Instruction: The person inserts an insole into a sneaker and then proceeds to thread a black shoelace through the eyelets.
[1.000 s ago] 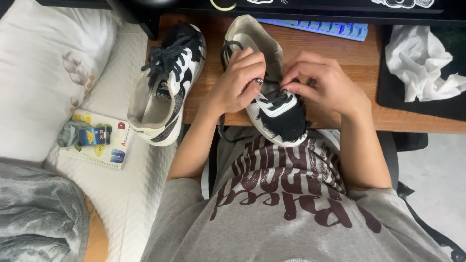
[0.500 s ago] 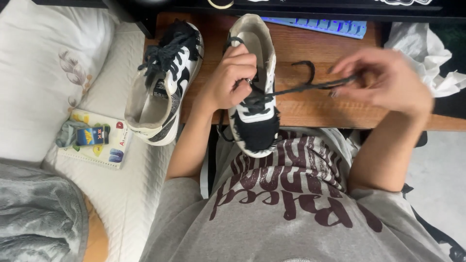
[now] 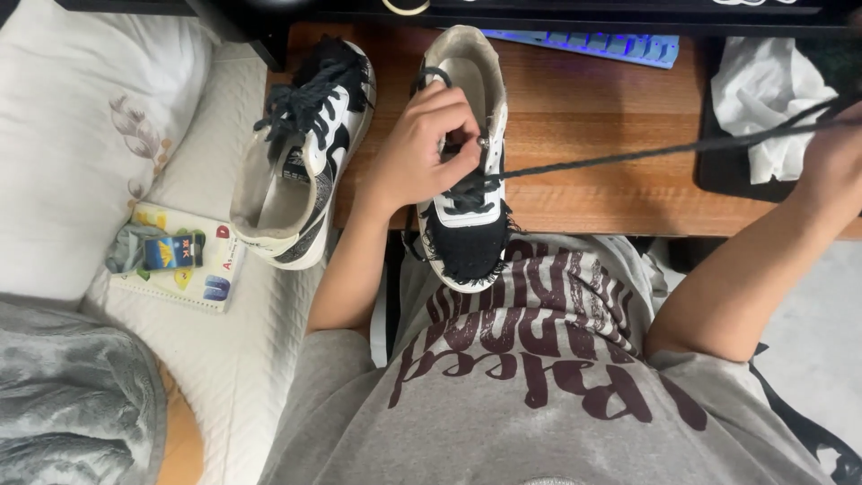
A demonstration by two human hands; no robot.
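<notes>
Head view: left hand grips shoe, toe toward torso; right hand pinches lace taut rightward.

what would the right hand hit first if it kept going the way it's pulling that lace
Probably the crumpled white cloth at the desk's right end: the right hand draws the black lace rightward from the shoe, right beside that cloth. Depth is unclear, so it may pass above.

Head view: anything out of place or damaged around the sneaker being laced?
The second sneaker lies tipped on its side, half on the wooden desk, half over the white bedding, laces in a loose tangle. The held sneaker has a frayed black toe edge. A crumpled white cloth sits at the desk's far right.
</notes>
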